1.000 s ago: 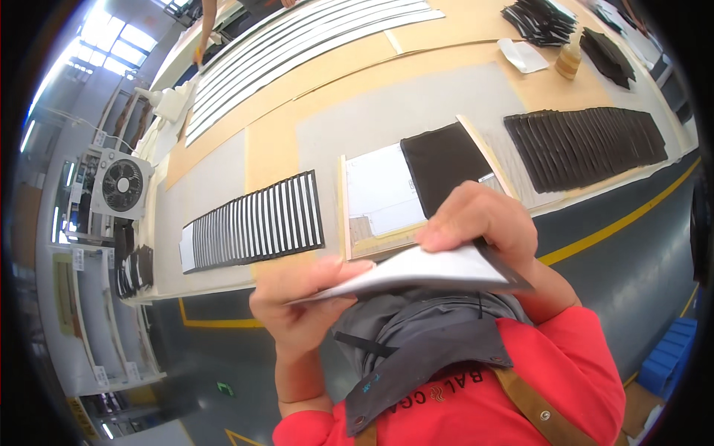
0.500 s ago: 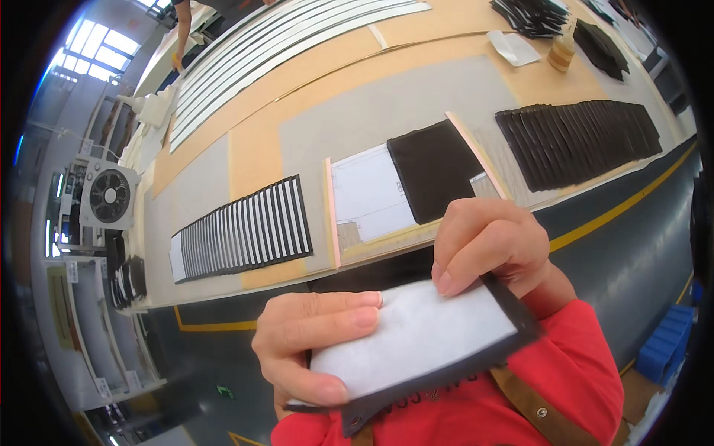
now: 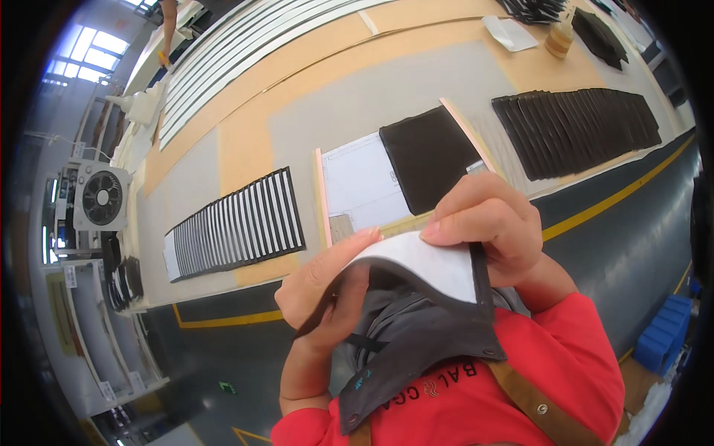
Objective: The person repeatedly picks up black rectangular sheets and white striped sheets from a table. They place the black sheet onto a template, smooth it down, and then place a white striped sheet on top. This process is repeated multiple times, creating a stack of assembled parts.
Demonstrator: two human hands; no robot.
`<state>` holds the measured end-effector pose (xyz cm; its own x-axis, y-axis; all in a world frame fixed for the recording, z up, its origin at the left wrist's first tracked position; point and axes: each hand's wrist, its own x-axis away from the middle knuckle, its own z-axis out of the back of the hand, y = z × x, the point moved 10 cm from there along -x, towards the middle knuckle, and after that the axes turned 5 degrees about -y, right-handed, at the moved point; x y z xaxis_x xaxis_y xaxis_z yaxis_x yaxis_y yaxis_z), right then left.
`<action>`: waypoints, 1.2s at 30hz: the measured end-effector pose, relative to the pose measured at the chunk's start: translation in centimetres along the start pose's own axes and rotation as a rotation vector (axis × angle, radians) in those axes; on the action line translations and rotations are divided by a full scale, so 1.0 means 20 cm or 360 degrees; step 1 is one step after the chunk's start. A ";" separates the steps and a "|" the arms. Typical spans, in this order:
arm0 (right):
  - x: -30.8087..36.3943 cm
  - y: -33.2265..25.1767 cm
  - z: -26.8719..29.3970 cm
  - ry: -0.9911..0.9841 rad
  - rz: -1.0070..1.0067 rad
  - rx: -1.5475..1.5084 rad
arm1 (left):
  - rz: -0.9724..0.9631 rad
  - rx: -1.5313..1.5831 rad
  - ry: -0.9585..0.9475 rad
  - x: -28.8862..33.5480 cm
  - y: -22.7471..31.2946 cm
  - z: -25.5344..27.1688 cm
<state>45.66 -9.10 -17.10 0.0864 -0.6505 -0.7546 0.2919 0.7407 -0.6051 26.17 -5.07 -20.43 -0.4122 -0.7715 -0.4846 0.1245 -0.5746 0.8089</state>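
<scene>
Between my two hands a flexible panel (image 3: 439, 262), white on its upper face with a dark border, bows upward above my lap, off the table. My left hand (image 3: 327, 286) grips its left end, thumb and fingers on opposite faces. At the other end my right hand (image 3: 487, 227) pinches the far edge between thumb and bent fingers. Just beyond, on the table, a black panel (image 3: 431, 160) lies flat on the right part of a white printed sheet (image 3: 363, 178), flanked by two pale pink strips. The panel's underside is mostly hidden.
On the table (image 3: 387, 82), a fanned row of white panels with black edges (image 3: 238, 223) lies left and overlapping black pieces (image 3: 576, 130) lie right. Farther back are long white strips (image 3: 223, 52) and a glue bottle (image 3: 559, 39). A fan (image 3: 103, 195) stands left; another person's arm (image 3: 169, 33) shows far left.
The panel has risen toward the table edge and gone from nearly flat to bowed. Both hands moved up with it, keeping hold.
</scene>
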 end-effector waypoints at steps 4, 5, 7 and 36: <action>0.01 0.06 0.01 0.0017 -0.0098 0.0053 | 0.0205 0.0301 0.0174 -0.02 -0.04 -0.01; 0.01 0.09 0.02 -0.0004 -0.0137 0.0049 | 0.0248 0.0229 0.0186 -0.02 -0.06 -0.01; 0.05 0.21 0.00 -0.0096 -0.0336 0.0003 | 0.0256 0.0032 0.0192 -0.02 -0.08 -0.02; 0.62 0.72 -0.17 -0.1228 -0.0539 0.1203 | 0.1411 0.0692 0.0067 0.03 -0.97 0.01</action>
<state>47.80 -5.89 -36.11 0.3815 -0.9222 -0.0641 0.8904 0.3852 -0.2424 23.28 5.74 -36.24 -0.2965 -0.8881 0.3512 0.0266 0.3599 0.9326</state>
